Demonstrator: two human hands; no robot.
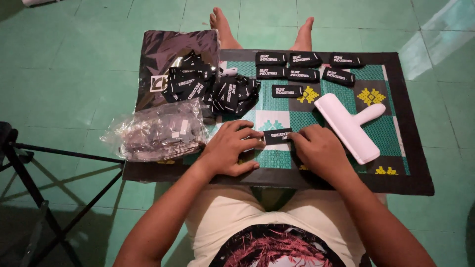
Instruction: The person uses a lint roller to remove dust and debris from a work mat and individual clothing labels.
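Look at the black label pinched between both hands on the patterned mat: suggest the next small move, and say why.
Probably carry the black label, which the left hand and right hand grip at its ends, up beside the single label in the third row. Finished labels lie in neat rows there, and that row has room beside it.

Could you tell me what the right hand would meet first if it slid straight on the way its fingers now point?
The right hand points left along the mat at the black label it pinches. Past that label it would probably meet the left hand, which grips the label's other end, fingertips nearly touching.
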